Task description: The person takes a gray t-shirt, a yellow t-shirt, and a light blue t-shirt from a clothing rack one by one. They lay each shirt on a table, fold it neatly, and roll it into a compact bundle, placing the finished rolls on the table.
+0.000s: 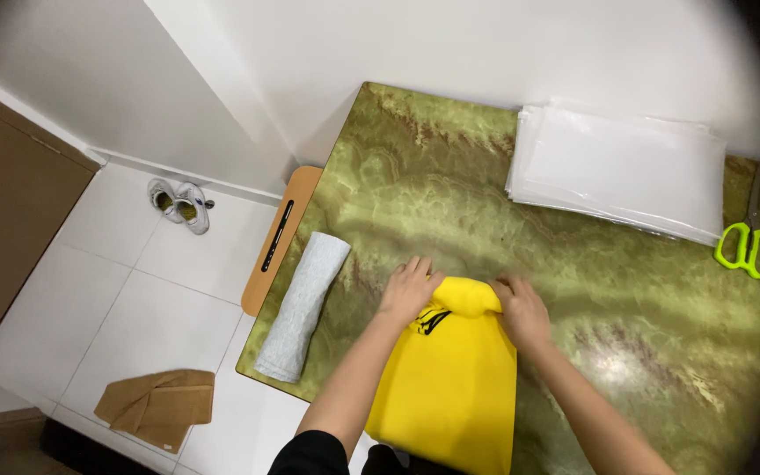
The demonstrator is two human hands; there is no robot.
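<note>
Head view: left hand (409, 288) and right hand (521, 310) both pinching rolled end of yellow garment (452, 378); keep roll tight, even. Grey towel roll (303, 305) left of garment.

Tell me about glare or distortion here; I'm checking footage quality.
Head view: a bright glare patch on the green marbled table near the right hand; dark vignette in the corners; fisheye bends the table edges; the yellow cloth stays sharp.
</note>
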